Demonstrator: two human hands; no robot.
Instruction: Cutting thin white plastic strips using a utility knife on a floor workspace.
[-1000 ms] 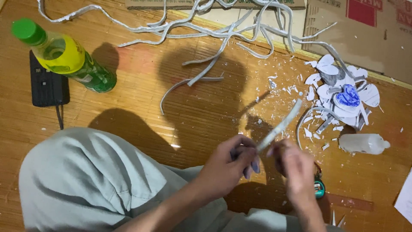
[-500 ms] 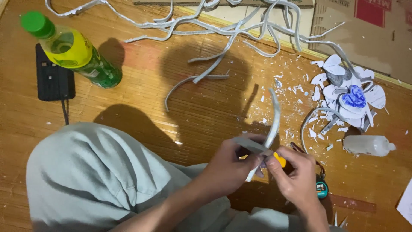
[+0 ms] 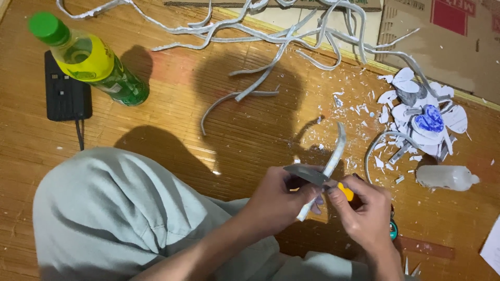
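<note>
My left hand (image 3: 278,203) grips the lower end of a thin white foam strip (image 3: 336,151), which curves upward from between my hands. My right hand (image 3: 364,216) holds a knife by its yellow handle (image 3: 345,192). The grey blade (image 3: 306,174) points left and lies across the strip just above my left thumb. Both hands hover close together over the wooden floor mat (image 3: 208,125), in front of my bent knee in grey-green trousers (image 3: 114,208).
A green-capped bottle of yellow-green drink (image 3: 88,62) lies by a black device (image 3: 65,91) with a cable at the left. Tangled white strips (image 3: 291,31) lie ahead, white cut-outs with a blue heart (image 3: 428,118) and a small clear bottle (image 3: 445,177) at the right, cardboard (image 3: 442,47) beyond.
The strip swung from slanting up-right to nearly upright and bent. The knife blade came up and now crosses the strip. My hands stayed in about the same place.
</note>
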